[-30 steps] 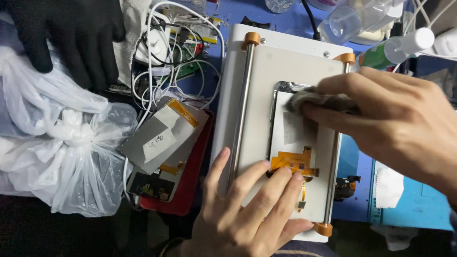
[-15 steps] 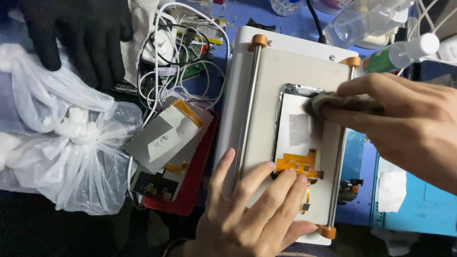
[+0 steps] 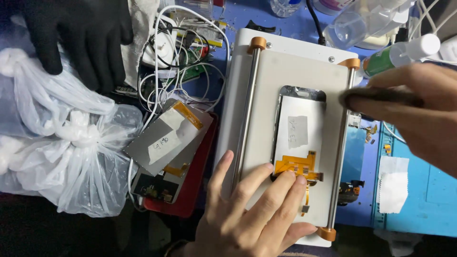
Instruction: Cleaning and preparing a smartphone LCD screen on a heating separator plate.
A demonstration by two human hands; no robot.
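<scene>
A white flat machine (image 3: 238,95) with two metal rods and orange end caps lies in the middle. On it rests a phone screen panel (image 3: 299,128), back side up, with a paper label and an orange flex cable (image 3: 300,166). My left hand (image 3: 252,214) lies flat on the machine, its fingertips pressing the panel's lower end by the cable. My right hand (image 3: 414,109) holds a small dark cloth (image 3: 376,97) just past the panel's upper right corner, over the right rod.
Another person's black-gloved hand (image 3: 81,38) rests at top left on white plastic bags (image 3: 62,152). Loose screen panels (image 3: 166,138) lie on a red case beside tangled white cables (image 3: 176,62). A green bottle (image 3: 395,54) and a blue mat (image 3: 419,190) sit at right.
My right hand with the cloth has moved right, off the panel's upper part and past its corner. My left hand has stayed pressing the lower end.
</scene>
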